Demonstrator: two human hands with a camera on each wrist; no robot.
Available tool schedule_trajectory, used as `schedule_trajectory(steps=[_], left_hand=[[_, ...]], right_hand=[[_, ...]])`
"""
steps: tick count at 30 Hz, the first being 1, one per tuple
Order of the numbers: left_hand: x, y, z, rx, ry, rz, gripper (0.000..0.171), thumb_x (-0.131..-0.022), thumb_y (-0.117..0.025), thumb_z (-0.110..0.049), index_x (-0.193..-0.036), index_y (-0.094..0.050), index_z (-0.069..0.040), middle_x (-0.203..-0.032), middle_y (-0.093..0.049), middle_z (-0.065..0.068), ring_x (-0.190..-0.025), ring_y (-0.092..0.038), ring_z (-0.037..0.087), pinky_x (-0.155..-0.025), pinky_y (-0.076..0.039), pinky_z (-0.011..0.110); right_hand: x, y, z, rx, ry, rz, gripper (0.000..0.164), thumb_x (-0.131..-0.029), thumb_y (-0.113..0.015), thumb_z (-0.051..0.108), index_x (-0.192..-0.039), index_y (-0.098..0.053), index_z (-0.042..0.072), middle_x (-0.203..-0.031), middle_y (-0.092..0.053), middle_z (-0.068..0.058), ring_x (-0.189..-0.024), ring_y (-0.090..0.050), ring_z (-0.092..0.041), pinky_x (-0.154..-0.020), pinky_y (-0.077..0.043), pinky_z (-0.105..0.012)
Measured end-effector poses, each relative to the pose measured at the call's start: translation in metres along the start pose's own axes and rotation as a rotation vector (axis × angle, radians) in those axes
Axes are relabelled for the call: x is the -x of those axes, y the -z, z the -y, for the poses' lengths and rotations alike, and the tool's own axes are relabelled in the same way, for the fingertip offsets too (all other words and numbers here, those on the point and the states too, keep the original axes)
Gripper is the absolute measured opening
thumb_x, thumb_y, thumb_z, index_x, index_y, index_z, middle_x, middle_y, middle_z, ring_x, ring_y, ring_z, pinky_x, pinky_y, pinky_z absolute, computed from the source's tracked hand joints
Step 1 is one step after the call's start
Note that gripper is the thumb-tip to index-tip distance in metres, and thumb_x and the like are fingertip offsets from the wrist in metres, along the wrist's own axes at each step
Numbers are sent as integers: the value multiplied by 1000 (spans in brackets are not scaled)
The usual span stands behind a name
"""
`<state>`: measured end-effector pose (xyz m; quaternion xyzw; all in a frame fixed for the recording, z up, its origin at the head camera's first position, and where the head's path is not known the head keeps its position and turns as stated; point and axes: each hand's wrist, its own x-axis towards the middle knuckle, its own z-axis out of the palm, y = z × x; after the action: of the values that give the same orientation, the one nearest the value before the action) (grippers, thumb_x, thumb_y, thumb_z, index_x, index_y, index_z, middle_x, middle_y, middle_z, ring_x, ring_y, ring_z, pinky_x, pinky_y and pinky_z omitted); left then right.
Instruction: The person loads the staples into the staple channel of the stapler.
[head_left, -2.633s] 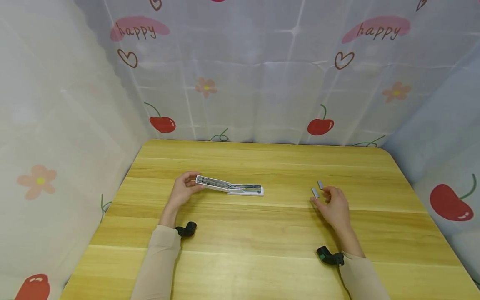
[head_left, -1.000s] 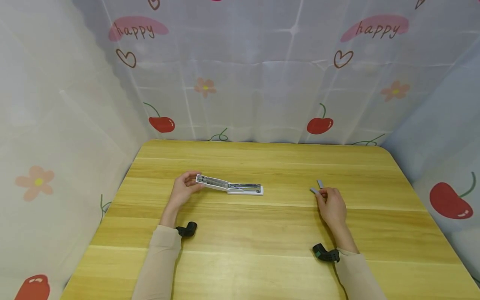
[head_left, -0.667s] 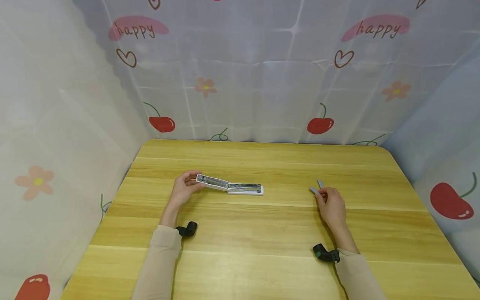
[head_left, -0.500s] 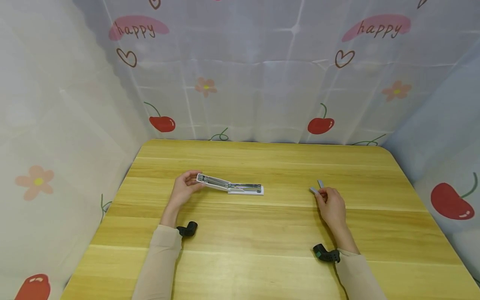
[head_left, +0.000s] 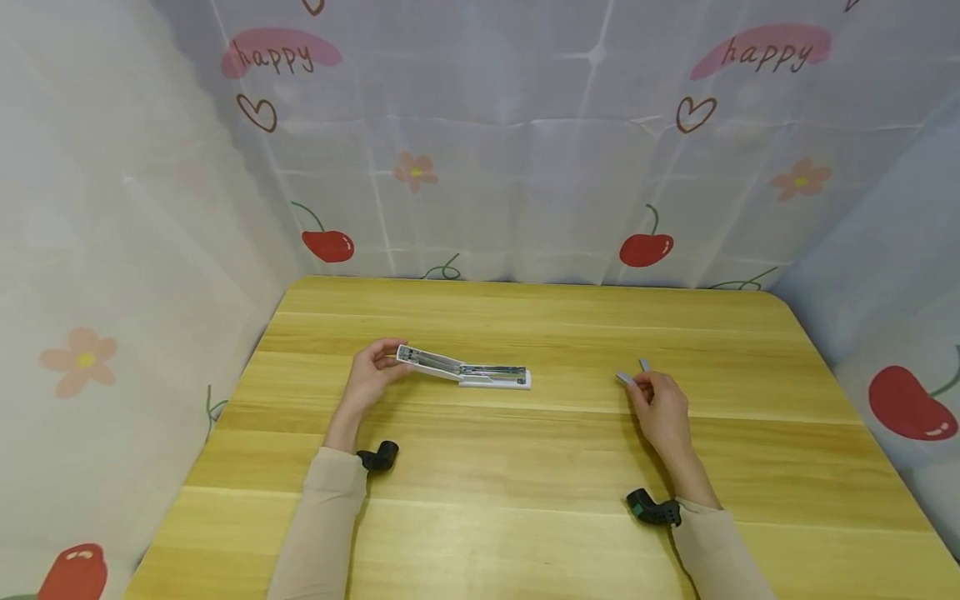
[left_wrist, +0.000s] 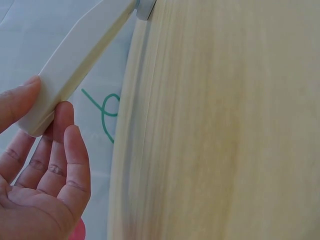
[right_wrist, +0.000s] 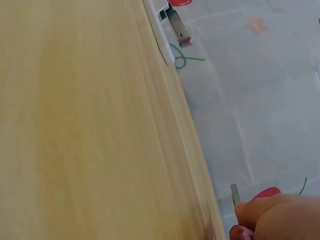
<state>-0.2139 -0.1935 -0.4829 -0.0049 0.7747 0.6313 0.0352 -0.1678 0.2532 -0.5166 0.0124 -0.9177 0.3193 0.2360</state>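
A white stapler (head_left: 491,382) lies with its top swung up and back to the left, so the metal staple channel shows. My left hand (head_left: 371,375) pinches the end of the raised top between thumb and fingers; the left wrist view shows this grip on the stapler's white cover (left_wrist: 75,52). On the right side of the table, my right hand (head_left: 663,408) pinches a small grey strip of staples (head_left: 626,379) between thumb and finger. That strip (right_wrist: 235,192) sticks out past the fingertips in the right wrist view. A second staple strip (head_left: 643,365) lies just behind the right hand, partly hidden by it.
Both hands work over a wooden table (head_left: 480,483) with rounded back corners. A white curtain (head_left: 495,167) printed with cherries, flowers and hearts hangs behind it and at both sides. Black wrist cameras (head_left: 382,456) sit on both forearms.
My right hand has closed its thumb and finger on the nearer staple strip, which has tilted and shifted slightly left. The left hand and the stapler hold almost still.
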Motion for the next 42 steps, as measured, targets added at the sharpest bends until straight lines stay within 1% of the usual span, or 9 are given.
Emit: schedule_trajectory(steps=[9,15,19,23,26,30,35,38,42], left_hand=[[0,-2,-1,3,-4,-3,49,-85,-71,3,-131,-55,3,-130,-58,23,-95,-61,12,-75,-53,18],[-2,-4,0,1,-9,-3,49,-85,-71,3,-132,-55,3,-129,-58,22,-96,-62,15,-78,-54,22],[-2,-5,1,3,-10,-3,48,-86,-70,3,-132,-55,4,-129,-58,22,-100,-63,21,-80,-55,25],[-2,-5,2,2,-12,-7,48,-86,-70,3,-131,-56,3,-129,-59,22,-100,-63,22,-80,-55,26],[-3,-5,1,3,-12,-10,48,-85,-71,3,-131,-56,3,-128,-59,22,-98,-64,19,-80,-55,25],[-2,-3,1,-1,-9,-13,49,-85,-72,3,-131,-56,3,-128,-59,22,-96,-63,16,-79,-54,23],[0,-2,0,8,0,-11,49,-85,-71,4,-131,-55,3,-129,-58,22,-99,-63,19,-80,-55,24],[0,-1,0,16,0,-12,49,-84,-71,5,-131,-56,4,-128,-58,22,-98,-63,20,-79,-54,22],[-1,0,0,19,-4,-14,50,-84,-71,5,-131,-55,5,-127,-59,22,-94,-63,14,-76,-53,19]], right_hand=[[-9,-2,15,-49,75,32,10,-89,-68,1,-93,-66,-7,-81,-62,-15,-71,-56,-22,-59,-41,-19],[-19,-9,24,-91,129,3,8,-88,-68,0,-92,-66,-6,-80,-61,-14,-70,-54,-21,-58,-37,-16],[-24,-13,30,-122,197,-18,7,-84,-71,-3,-90,-68,-5,-77,-62,-15,-69,-54,-24,-62,-34,-20],[-28,-19,37,-149,242,-5,9,-82,-72,-4,-91,-68,-5,-77,-63,-15,-68,-54,-25,-63,-34,-23],[-32,-24,42,-158,261,19,9,-83,-72,-4,-91,-69,-4,-79,-64,-14,-69,-55,-24,-60,-37,-23],[-36,-30,52,-162,270,56,8,-84,-73,-1,-91,-69,-2,-82,-65,-14,-70,-55,-23,-61,-40,-27],[-40,-39,66,-150,269,123,10,-86,-73,5,-94,-70,0,-87,-67,-13,-74,-57,-24,-63,-43,-32],[-42,-44,76,-142,289,155,11,-86,-73,7,-94,-70,1,-89,-67,-13,-76,-58,-25,-65,-46,-36],[-42,-53,87,-139,312,193,11,-87,-73,8,-95,-70,1,-90,-67,-13,-78,-60,-26,-68,-50,-40]])
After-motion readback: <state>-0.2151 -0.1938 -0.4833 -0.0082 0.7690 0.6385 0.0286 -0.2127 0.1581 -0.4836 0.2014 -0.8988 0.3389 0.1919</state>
